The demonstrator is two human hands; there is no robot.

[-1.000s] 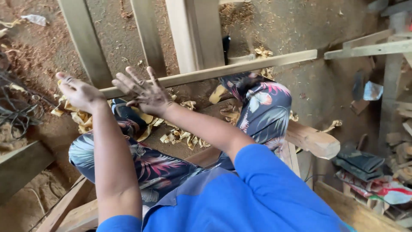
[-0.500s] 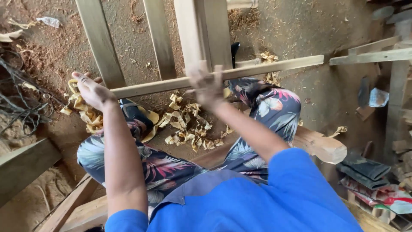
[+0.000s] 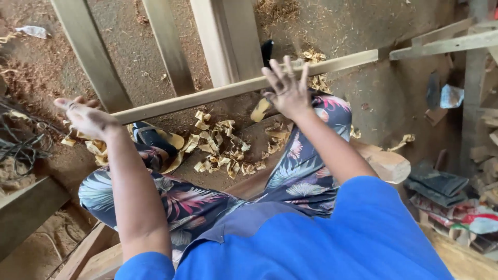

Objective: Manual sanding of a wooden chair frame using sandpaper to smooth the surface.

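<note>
A long thin wooden strip point(image 3: 207, 95) runs across in front of me, from lower left up to the right, above my knees in flower-patterned trousers point(image 3: 306, 155). My left hand point(image 3: 85, 118) is at the strip's left end, which disappears under its curled fingers. Farther right, my right hand point(image 3: 288, 88) lies flat on the strip with fingers spread and nothing in it. Curled wood shavings point(image 3: 223, 145) lie on the ground below the strip.
Several pale planks point(image 3: 88, 57) point(image 3: 228, 41) slant away over the sawdust-covered dirt floor. There is a thick wooden block point(image 3: 386, 166) by my right knee and folded cloths point(image 3: 438, 182) at the right. Tangled wires point(image 3: 21, 140) and a beam point(image 3: 28, 205) are at the left.
My right hand has slid to the right along the strip, from beside my left hand to past its middle. The left hand stayed at the strip's left end.
</note>
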